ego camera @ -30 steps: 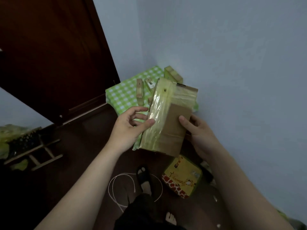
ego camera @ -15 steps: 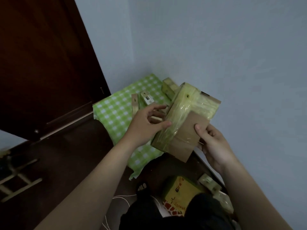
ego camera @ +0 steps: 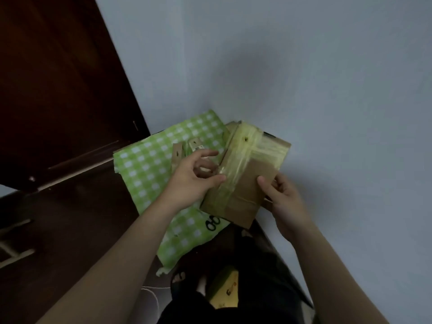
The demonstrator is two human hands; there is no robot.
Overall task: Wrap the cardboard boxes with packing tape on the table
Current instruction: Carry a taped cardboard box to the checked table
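- Nearest, low down by the person's legs, a yellow printed box (ego camera: 225,291) lies on the dark floor, well apart from the work.
- The right hand (ego camera: 284,197) is the nearer of the two hands. Its thumb lies flat on the bare brown face and its fingers go under the right long edge, so it grips and carries the cardboard box (ego camera: 249,181).
- The left hand (ego camera: 195,177) is a little farther out, at the middle of the left long edge. Its thumb tip is laid on the packing tape (ego camera: 236,164) there and its fingers curl loosely just beside the box. I cannot tell whether they grip it.
- The box is held between the hands, above the right part of the counter (ego camera: 149,174), not resting on it.
- Its long axis runs away from the person, the far end leaning right.
- Tape covers the left long side and crosses the far end, while the near right face is bare. By my judgement the next strip belongs there, which calls for a turn about the long axis with the right hand steadying.
- Farther left, small boxes (ego camera: 177,155) stand on the checked cloth.
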